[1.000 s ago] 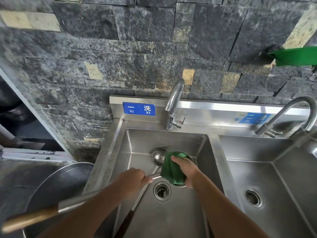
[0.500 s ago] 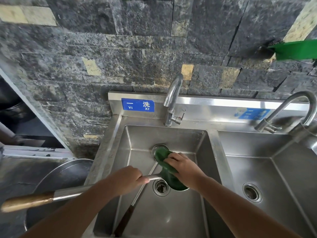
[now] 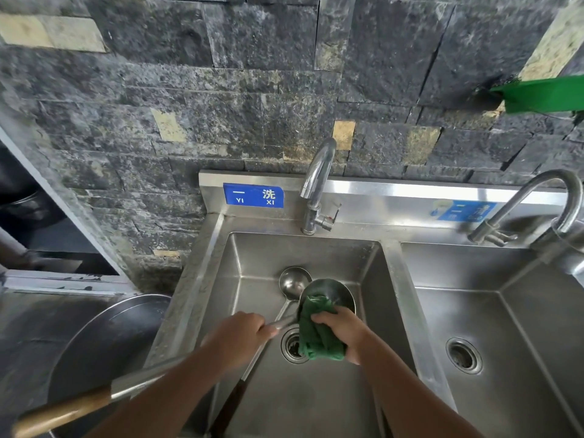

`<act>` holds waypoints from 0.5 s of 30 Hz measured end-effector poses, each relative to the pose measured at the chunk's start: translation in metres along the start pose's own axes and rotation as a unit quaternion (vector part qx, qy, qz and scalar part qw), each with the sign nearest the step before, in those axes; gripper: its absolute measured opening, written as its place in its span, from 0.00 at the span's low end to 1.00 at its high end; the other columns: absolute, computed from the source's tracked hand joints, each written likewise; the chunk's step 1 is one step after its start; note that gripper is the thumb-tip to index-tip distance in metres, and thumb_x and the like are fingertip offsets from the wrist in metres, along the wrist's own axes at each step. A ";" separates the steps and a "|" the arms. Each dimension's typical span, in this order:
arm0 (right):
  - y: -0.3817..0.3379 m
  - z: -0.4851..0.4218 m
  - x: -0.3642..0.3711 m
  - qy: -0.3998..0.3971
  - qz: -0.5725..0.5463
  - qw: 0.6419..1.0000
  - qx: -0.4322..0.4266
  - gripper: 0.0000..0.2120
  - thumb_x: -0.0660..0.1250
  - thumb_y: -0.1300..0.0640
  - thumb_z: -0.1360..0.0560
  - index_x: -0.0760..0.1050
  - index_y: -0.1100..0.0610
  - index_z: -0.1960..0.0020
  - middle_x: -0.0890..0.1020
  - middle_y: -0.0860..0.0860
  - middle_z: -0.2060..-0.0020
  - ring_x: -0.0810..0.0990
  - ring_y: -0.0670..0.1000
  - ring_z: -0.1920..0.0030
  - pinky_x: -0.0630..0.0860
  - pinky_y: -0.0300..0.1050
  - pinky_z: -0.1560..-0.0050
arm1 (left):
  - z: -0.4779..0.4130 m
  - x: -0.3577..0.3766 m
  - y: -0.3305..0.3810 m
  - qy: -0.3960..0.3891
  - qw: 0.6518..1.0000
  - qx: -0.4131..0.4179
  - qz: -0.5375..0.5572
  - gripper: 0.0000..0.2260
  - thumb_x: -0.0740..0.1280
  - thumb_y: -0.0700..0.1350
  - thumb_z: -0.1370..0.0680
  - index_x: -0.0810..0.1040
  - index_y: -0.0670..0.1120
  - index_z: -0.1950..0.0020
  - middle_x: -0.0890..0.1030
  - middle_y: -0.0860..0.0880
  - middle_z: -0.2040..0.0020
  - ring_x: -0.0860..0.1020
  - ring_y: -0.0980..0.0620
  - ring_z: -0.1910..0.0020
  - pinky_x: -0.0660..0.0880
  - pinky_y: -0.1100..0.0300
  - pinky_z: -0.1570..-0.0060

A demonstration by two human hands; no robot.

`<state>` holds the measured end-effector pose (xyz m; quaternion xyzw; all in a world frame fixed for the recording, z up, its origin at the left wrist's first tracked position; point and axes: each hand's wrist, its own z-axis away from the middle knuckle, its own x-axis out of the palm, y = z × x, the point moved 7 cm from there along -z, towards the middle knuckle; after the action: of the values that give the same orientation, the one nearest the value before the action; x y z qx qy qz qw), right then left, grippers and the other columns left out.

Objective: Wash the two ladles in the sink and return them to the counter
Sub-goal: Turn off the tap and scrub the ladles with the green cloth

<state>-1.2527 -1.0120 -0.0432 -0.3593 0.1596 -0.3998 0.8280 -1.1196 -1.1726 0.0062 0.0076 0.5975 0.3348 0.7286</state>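
Over the left sink basin (image 3: 240,279) my left hand (image 3: 237,338) grips the steel shaft of a large ladle (image 3: 343,294), whose wooden handle end (image 3: 60,412) sticks out to the lower left. My right hand (image 3: 343,331) presses a green cloth (image 3: 316,336) against the near side of this ladle's bowl. A second, smaller ladle (image 3: 294,281) lies in the basin behind it, bowl up, with its dark handle (image 3: 227,409) running toward me. The water is off at the left faucet (image 3: 316,181).
A second basin (image 3: 505,327) with its own faucet (image 3: 537,200) lies to the right. A large round steel pan (image 3: 104,343) sits on the dark counter at the left. The dark stone wall rises behind, with a green object (image 3: 543,94) at the upper right.
My right hand has slid the green cloth from the ladle bowl's far rim down to its near side. The left hand keeps its hold on the shaft.
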 end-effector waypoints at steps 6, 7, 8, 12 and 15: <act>-0.018 0.033 -0.014 -0.058 -0.144 0.984 -0.092 0.15 0.68 0.64 0.24 0.76 0.64 0.38 0.82 0.66 0.46 0.82 0.64 0.49 0.81 0.58 0.51 | -0.007 -0.006 -0.012 -0.017 0.991 -0.042 0.124 0.06 0.65 0.44 0.21 0.75 0.41 0.55 0.77 0.45 0.67 0.78 0.50 0.75 0.76 0.59 0.77; -0.025 0.045 -0.019 -0.060 -0.171 0.977 -0.112 0.15 0.68 0.63 0.24 0.76 0.64 0.38 0.82 0.65 0.45 0.82 0.64 0.48 0.80 0.58 0.50 | -0.007 -0.006 -0.013 -0.018 0.992 -0.037 0.123 0.04 0.65 0.42 0.21 0.75 0.41 0.54 0.78 0.44 0.66 0.78 0.49 0.75 0.74 0.60 0.78; -0.033 0.055 -0.026 -0.058 -0.193 0.970 -0.138 0.15 0.68 0.62 0.25 0.76 0.64 0.39 0.83 0.65 0.45 0.83 0.63 0.47 0.80 0.58 0.49 | -0.007 -0.008 -0.012 -0.008 0.992 -0.029 0.119 0.03 0.64 0.41 0.22 0.74 0.42 0.55 0.78 0.44 0.66 0.77 0.48 0.74 0.73 0.60 0.77; -0.070 0.088 -0.046 0.052 -0.146 0.951 -0.267 0.06 0.66 0.61 0.22 0.80 0.58 0.47 0.87 0.54 0.56 0.86 0.53 0.55 0.82 0.48 0.60 | -0.007 -0.008 -0.011 0.037 0.997 -0.004 0.074 0.06 0.63 0.40 0.24 0.73 0.46 0.61 0.75 0.48 0.69 0.71 0.53 0.73 0.68 0.61 0.73; -0.085 0.082 -0.056 0.203 0.030 0.931 -0.302 0.03 0.69 0.54 0.24 0.79 0.51 0.55 0.85 0.50 0.62 0.85 0.53 0.60 0.83 0.51 0.64 | -0.007 -0.009 -0.010 0.063 0.997 0.003 0.035 0.05 0.61 0.44 0.26 0.71 0.46 0.61 0.76 0.46 0.70 0.69 0.54 0.75 0.65 0.61 0.73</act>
<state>-1.2892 -0.9662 0.0741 -0.4987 0.4478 -0.3720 0.6422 -1.1210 -1.1877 0.0080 0.0099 0.6424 0.3576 0.6777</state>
